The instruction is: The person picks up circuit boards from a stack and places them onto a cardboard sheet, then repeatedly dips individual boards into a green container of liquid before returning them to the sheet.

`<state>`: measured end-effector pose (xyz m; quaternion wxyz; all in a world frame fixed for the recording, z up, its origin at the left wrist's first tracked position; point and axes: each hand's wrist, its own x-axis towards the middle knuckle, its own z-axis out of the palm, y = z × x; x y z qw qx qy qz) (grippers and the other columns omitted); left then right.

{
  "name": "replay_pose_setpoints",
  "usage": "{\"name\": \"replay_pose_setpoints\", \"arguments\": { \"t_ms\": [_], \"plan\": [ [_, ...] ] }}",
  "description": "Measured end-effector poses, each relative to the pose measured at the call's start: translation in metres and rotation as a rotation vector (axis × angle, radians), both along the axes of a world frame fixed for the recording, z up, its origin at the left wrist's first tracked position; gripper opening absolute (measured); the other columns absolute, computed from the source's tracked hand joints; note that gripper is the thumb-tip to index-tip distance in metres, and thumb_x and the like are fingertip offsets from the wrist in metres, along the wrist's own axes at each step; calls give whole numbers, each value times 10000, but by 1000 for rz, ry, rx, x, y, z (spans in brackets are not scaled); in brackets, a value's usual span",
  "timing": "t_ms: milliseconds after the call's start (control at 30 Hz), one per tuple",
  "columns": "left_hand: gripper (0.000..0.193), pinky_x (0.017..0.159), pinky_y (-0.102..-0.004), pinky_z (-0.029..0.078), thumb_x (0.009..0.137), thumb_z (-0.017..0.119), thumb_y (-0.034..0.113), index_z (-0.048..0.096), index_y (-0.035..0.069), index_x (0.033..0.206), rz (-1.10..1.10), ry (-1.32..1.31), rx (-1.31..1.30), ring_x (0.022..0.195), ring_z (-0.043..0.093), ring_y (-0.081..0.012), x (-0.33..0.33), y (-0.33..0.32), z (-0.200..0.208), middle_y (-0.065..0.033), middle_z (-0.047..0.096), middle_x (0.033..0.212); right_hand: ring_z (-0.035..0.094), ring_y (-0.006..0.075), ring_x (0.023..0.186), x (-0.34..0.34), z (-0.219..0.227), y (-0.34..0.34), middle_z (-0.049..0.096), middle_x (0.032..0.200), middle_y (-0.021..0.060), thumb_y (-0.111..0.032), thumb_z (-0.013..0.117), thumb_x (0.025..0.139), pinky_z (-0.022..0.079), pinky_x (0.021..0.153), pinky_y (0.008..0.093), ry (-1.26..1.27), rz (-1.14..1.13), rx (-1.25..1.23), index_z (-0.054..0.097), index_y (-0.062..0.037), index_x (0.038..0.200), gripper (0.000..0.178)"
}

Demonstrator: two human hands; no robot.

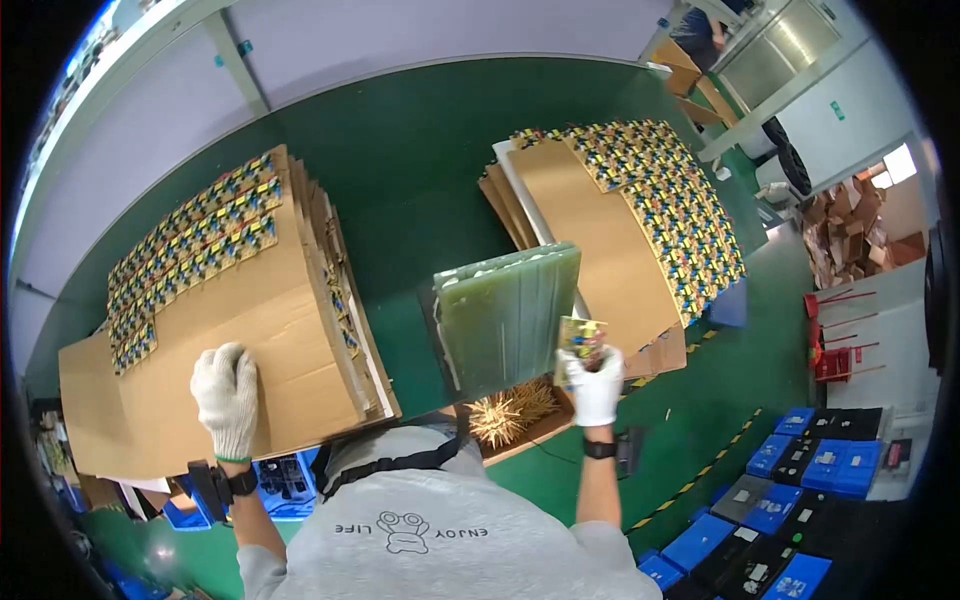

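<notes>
My left hand [225,397], in a white knit glove, rests with its fingers flat on a brown cardboard sheet [285,335] that tops the left stack. Rows of small circuit boards [200,235] with yellow, blue and black parts lie along that sheet's far left side. My right hand [596,388], also gloved in white, is closed on a small circuit board [582,338]. It holds this board upright beside a greenish translucent block [510,318], which looks like a stack of sheets. Farther right, many more circuit boards [670,215] cover part of another cardboard stack [585,225].
A cardboard box of pale wooden-looking sticks [512,412] sits by my waist. Blue and black crates [800,470] stand at the lower right. A red rack [835,360] and heaped cardboard [845,225] lie beyond. Another person [697,38] is at the far right.
</notes>
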<state>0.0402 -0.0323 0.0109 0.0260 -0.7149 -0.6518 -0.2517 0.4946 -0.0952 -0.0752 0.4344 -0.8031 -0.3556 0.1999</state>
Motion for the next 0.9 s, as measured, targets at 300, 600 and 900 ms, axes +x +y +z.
{"name": "replay_pose_setpoints", "arguments": {
  "t_ms": [300, 600, 900],
  "plan": [
    [130, 780, -421, 460, 830, 644, 116, 635, 50, 941, -63, -57, -44, 870, 588, -325, 11, -1, 6, -135, 626, 895, 564, 119, 674, -85, -55, 18, 592, 810, 39, -134, 817, 773, 487, 637, 283, -183, -46, 325, 525, -34, 983, 373],
    [145, 804, -416, 461, 821, 654, 111, 648, 50, 953, -107, -152, -6, 885, 592, -321, 27, 5, 3, -131, 636, 905, 561, 121, 685, -84, -40, 38, 616, 798, 37, -291, 856, 736, 496, 664, 304, -207, -140, 198, 537, -10, 965, 483],
    [145, 772, -398, 477, 809, 645, 66, 648, 25, 948, -222, -270, 37, 843, 599, -328, 46, 15, 2, -145, 632, 881, 517, 151, 702, -49, -60, 56, 555, 784, 68, -342, 784, 809, 470, 678, 320, -5, 36, 369, 513, 0, 981, 469]
  ]
}}
